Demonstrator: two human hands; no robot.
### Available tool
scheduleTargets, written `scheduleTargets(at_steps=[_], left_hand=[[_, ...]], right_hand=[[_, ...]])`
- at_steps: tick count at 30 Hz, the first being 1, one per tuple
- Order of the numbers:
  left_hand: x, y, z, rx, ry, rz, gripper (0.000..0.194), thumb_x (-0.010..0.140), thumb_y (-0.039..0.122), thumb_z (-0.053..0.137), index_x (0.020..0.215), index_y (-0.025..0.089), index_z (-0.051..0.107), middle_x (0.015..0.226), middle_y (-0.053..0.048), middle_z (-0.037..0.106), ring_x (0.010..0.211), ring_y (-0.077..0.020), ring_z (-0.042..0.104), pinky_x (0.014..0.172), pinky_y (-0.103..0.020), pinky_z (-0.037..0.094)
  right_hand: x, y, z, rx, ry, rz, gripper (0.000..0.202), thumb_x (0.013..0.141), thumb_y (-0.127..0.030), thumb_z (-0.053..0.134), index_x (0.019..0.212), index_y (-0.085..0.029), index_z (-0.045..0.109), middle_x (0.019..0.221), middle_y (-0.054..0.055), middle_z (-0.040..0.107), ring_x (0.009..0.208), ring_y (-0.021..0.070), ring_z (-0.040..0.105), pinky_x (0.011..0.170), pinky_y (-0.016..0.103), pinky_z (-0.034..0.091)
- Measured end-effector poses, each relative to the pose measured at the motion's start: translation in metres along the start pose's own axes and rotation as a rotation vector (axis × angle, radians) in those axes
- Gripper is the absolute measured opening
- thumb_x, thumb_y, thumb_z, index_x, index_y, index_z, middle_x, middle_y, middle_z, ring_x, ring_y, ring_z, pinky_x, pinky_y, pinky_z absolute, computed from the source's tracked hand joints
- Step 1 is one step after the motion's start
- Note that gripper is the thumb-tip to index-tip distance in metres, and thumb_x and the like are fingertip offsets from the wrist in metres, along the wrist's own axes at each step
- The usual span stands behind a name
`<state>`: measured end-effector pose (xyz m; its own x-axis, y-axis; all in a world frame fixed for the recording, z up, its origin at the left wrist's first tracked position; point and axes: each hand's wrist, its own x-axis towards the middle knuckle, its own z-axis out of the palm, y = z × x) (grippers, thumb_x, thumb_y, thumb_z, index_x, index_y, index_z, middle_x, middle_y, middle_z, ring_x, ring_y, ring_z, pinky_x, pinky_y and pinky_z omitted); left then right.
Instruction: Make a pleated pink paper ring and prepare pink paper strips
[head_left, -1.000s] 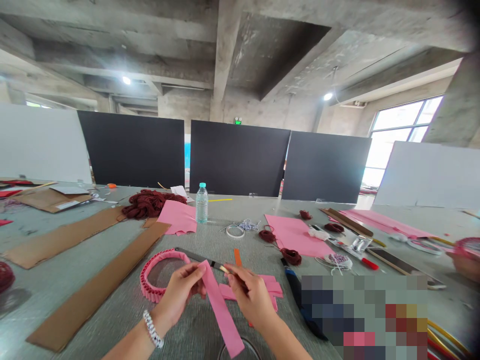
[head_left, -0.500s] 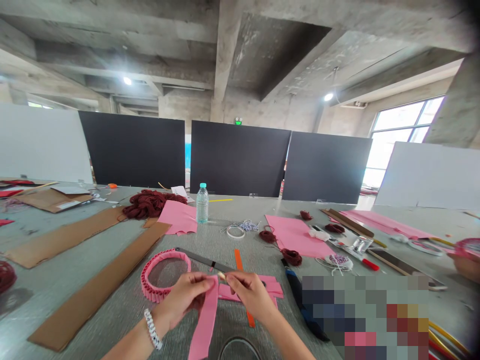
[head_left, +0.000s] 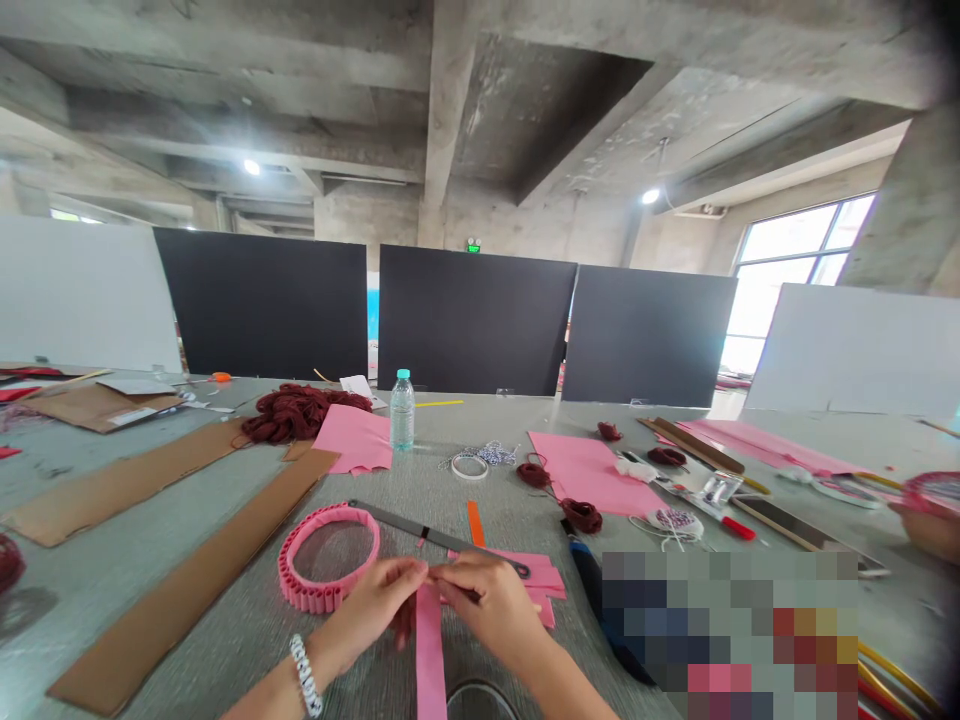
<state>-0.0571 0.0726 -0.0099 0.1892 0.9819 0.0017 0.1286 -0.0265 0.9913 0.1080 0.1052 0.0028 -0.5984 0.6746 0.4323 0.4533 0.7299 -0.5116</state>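
Note:
A pink strip (head_left: 430, 660), of fabric or felt by its look, hangs down from my fingertips. My left hand (head_left: 379, 600) pinches its top end between thumb and fingers. Fingers bent and thumb tip hidden, my right hand (head_left: 487, 605) is closed at the same top edge, its fingertips touching those of my left. Beside my left hand lies a ring covered in pink pleats (head_left: 292, 570). A long grey flat bar (head_left: 390, 518) with a dark band runs behind my hands. More pink strips (head_left: 551, 577) lie partly under it, next to an orange strip (head_left: 475, 522).
Long cardboard strips (head_left: 202, 570) lie at left. Dark red yarn (head_left: 300, 412), a water bottle (head_left: 403, 415) and a tape roll (head_left: 469, 467) stand farther back. Pink sheets (head_left: 592, 475), small yarn bundles and a phone (head_left: 802, 535) occupy the right. Black panels (head_left: 476, 320) border the table.
My right hand has moved left and its fingertips now meet my left ones. The small pale piece seen at its fingertips is hidden. The pink strip hangs straighter.

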Motion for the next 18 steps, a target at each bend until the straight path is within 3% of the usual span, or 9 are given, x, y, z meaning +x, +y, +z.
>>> scheduleTargets(at_steps=[4, 8, 15, 18], left_hand=[[-0.0003, -0.0003, 0.0009, 0.252, 0.066, 0.005, 0.041, 0.078, 0.051, 0.031, 0.075, 0.017, 0.052, 0.051, 0.005, 0.044, 0.043, -0.0111, 0.042, 0.041, -0.023, 0.034], [-0.0034, 0.0049, 0.0005, 0.493, 0.1, 0.133, 0.036, 0.081, 0.043, 0.03, 0.076, 0.018, 0.054, 0.074, -0.002, 0.057, 0.074, -0.0166, 0.052, 0.068, -0.026, 0.038], [-0.0061, 0.0061, -0.001, 0.454, 0.08, 0.049, 0.037, 0.081, 0.043, 0.029, 0.089, 0.018, 0.055, 0.093, -0.005, 0.06, 0.092, -0.0177, 0.05, 0.082, -0.024, 0.034], [-0.0054, 0.0051, 0.0, 0.442, 0.089, 0.052, 0.038, 0.081, 0.046, 0.03, 0.085, 0.019, 0.057, 0.088, -0.004, 0.061, 0.09, -0.0188, 0.051, 0.081, -0.026, 0.034]], right_hand=[[-0.0018, -0.0001, 0.003, -0.017, 0.014, -0.009, 0.02, 0.082, -0.022, 0.044, 0.086, -0.027, 0.063, 0.071, -0.002, 0.059, 0.066, 0.0113, 0.054, 0.059, 0.019, 0.036], [-0.0026, -0.0017, 0.0032, -0.022, 0.014, 0.024, 0.015, 0.079, -0.021, 0.049, 0.084, -0.026, 0.062, 0.073, -0.003, 0.062, 0.067, 0.0115, 0.054, 0.059, 0.019, 0.036], [-0.0027, -0.0058, 0.0036, -0.014, -0.02, 0.026, 0.019, 0.081, -0.021, 0.045, 0.077, -0.021, 0.063, 0.068, -0.002, 0.064, 0.061, 0.0103, 0.055, 0.055, 0.018, 0.036], [-0.0033, -0.0063, 0.0038, -0.029, -0.026, 0.027, 0.018, 0.079, -0.019, 0.046, 0.076, -0.02, 0.064, 0.069, -0.001, 0.064, 0.063, 0.011, 0.056, 0.057, 0.019, 0.037]])
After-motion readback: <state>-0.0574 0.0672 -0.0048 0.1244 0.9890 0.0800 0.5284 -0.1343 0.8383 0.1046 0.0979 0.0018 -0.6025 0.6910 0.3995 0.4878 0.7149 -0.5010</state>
